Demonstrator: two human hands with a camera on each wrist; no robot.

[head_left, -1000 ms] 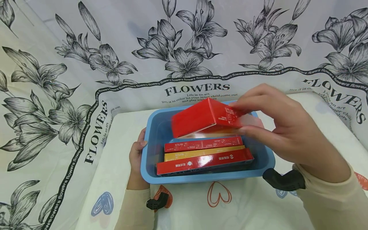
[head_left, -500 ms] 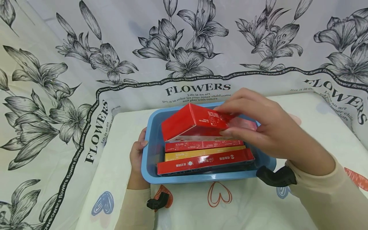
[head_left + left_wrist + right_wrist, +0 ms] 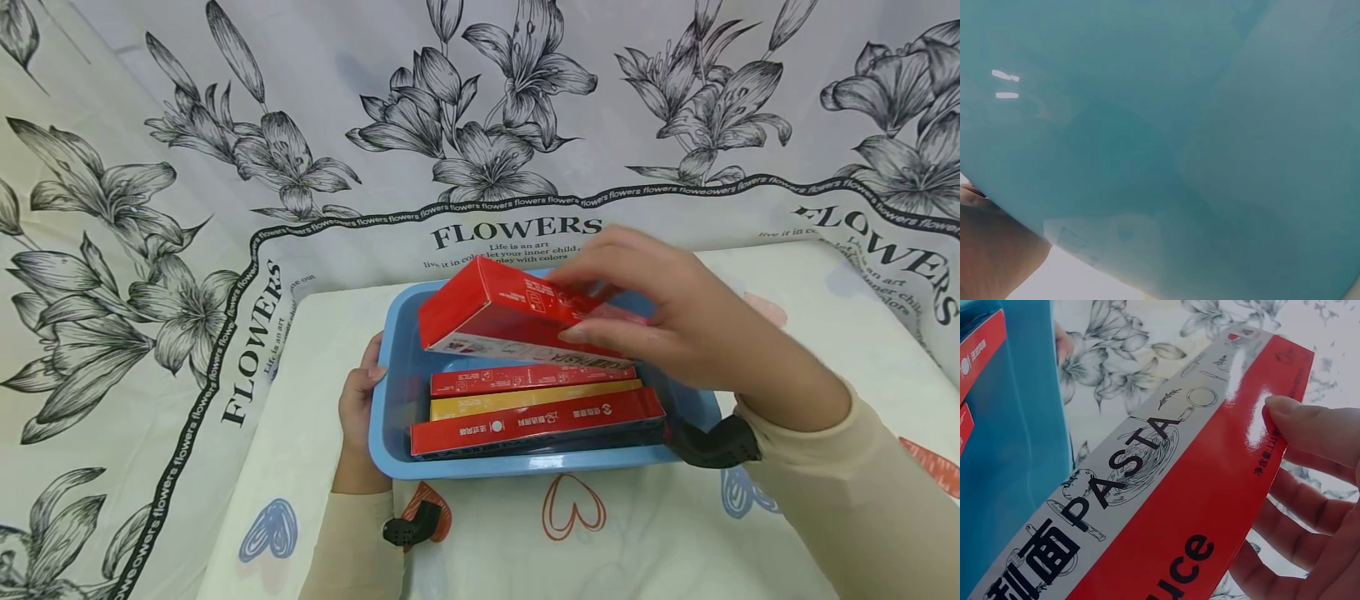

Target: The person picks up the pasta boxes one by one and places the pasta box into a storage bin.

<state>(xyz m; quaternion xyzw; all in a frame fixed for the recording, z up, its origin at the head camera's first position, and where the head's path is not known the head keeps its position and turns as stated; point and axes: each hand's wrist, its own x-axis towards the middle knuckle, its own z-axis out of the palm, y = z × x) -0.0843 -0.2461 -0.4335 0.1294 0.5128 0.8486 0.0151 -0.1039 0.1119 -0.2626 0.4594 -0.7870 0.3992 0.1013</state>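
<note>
In the head view a blue plastic bin (image 3: 525, 467) sits on the table. My left hand (image 3: 357, 417) grips its left rim, thumb over the edge. The bin's wall (image 3: 1147, 125) fills most of the left wrist view. My right hand (image 3: 675, 321) pinches a red and white pasta box (image 3: 468, 317) between thumb and fingers. That box hangs tilted over the far half of the bin, left end higher; its right part is behind the hand. Below it lie a red box (image 3: 487, 382), a yellow box (image 3: 487, 406) and another red box (image 3: 540, 421), side by side in the bin.
A white cloth (image 3: 480, 533) with heart prints covers the table. Behind and to the left hangs a curtain (image 3: 315, 100) printed with black flowers. Black straps or mounts (image 3: 412, 525) show at both wrists.
My right hand has moved left with the pasta box, whose white face now shows and whose left end is tilted up. My left hand stays on the rim.
</note>
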